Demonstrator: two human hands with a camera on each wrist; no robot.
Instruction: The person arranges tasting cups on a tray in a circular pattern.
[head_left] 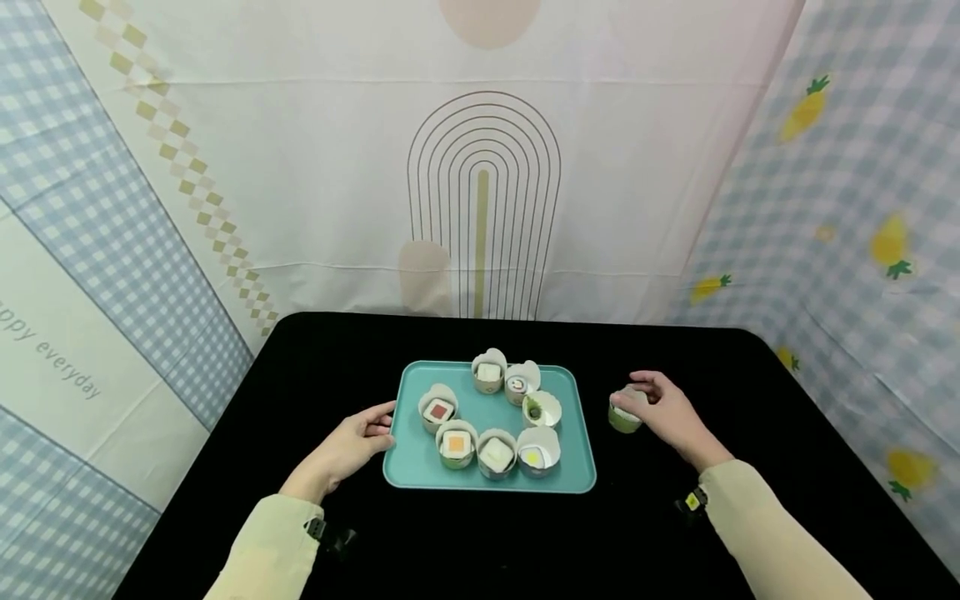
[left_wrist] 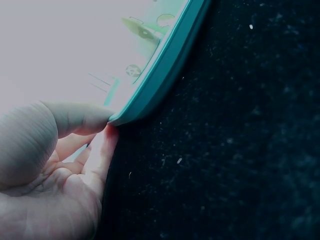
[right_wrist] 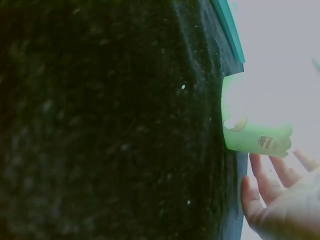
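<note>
My left hand [head_left: 343, 450] pinches the left rim of a turquoise tray [head_left: 480, 482]; the left wrist view shows the thumb above the rim [left_wrist: 150, 92] and a finger beneath it. Right of the tray, a green paper cup [head_left: 624, 422] with a wavy top stands on the black table. My right hand [head_left: 667, 417] is at this cup, its thumb overlapping the top in the head view. In the right wrist view the fingers [right_wrist: 262, 175] are spread and loosely bent beside the cup [right_wrist: 250, 130].
Several paper cups with small cakes stand in a rough ring on the tray, such as one with an orange square [head_left: 456, 444] and one with a red square [head_left: 438, 411]. A patterned cloth [head_left: 337, 183] hangs behind the black table [head_left: 480, 542].
</note>
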